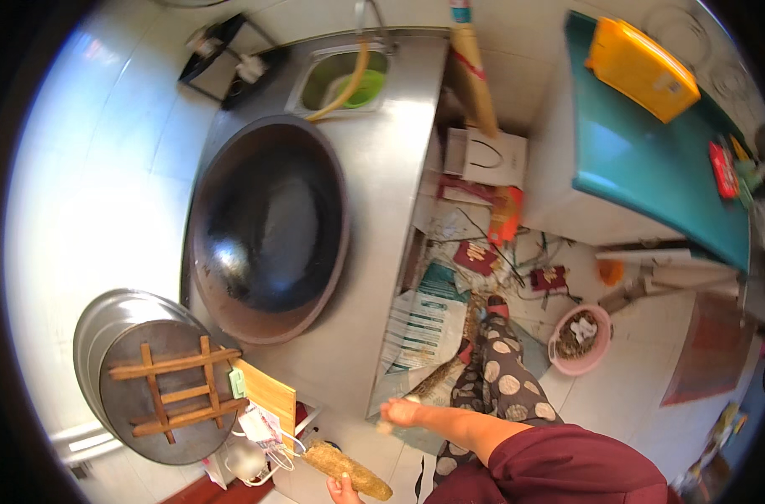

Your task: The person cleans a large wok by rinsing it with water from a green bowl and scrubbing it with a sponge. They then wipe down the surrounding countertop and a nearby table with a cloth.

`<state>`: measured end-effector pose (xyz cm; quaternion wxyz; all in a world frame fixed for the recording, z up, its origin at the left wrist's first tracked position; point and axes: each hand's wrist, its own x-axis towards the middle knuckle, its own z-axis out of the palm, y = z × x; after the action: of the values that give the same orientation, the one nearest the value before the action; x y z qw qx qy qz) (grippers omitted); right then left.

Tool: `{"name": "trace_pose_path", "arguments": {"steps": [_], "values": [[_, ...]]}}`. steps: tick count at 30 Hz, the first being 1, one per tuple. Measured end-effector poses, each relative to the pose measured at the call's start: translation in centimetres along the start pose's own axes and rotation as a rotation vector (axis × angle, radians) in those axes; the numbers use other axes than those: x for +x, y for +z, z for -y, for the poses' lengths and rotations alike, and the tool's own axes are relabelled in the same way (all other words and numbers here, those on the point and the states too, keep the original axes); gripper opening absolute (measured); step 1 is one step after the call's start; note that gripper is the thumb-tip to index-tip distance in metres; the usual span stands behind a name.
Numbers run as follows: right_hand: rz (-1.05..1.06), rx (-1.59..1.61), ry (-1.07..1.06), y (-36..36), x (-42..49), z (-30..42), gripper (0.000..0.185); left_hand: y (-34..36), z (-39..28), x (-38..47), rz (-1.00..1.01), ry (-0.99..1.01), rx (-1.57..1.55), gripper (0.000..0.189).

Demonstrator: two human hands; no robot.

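My left hand (344,491) is at the bottom edge, its thumb against a long yellow-brown fibrous piece, apparently a dried loofah (347,469). Most of that hand is cut off by the frame. My right hand (400,412) reaches leftward in front of my legs, with blurred, bent fingers. Small pale patches show beside those fingers, too smeared to identify. Just beyond it, a long speckled brown strip (439,381) lies between the hand and my feet. A printed sack (429,324) is spread on the floor by the steel counter, with brown debris along its edge.
A large dark wok (269,233) rests on the steel counter (382,208), below a sink (313,79) with a yellow hose. Round lids with a wooden frame (180,394) lean at left. A pink basket (603,353) holds brown scraps. Boxes (496,157) and litter occupy the floor beside a teal-topped counter (634,170).
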<state>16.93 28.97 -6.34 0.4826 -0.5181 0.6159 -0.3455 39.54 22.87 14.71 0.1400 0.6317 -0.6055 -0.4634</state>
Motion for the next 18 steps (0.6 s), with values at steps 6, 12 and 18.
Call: {"name": "trace_pose_path", "arguments": {"steps": [6, 12, 18], "values": [[-0.323, 0.671, 0.404, 2.4, -7.1, -8.2, 0.021, 2.4, 1.3, 1.1, 0.101, -0.185, -0.187, 0.032], [-0.816, 1.072, 0.346, -18.0, -4.9, -11.9, 0.026, 6.5, 1.1, -0.7, 0.201, -0.159, -0.092, 0.03], [-1.244, 0.214, 0.094, -37.1, 0.6, -12.5, 0.046, 6.6, 3.5, -2.4, 0.22, -0.147, -0.041, 0.035]]}}
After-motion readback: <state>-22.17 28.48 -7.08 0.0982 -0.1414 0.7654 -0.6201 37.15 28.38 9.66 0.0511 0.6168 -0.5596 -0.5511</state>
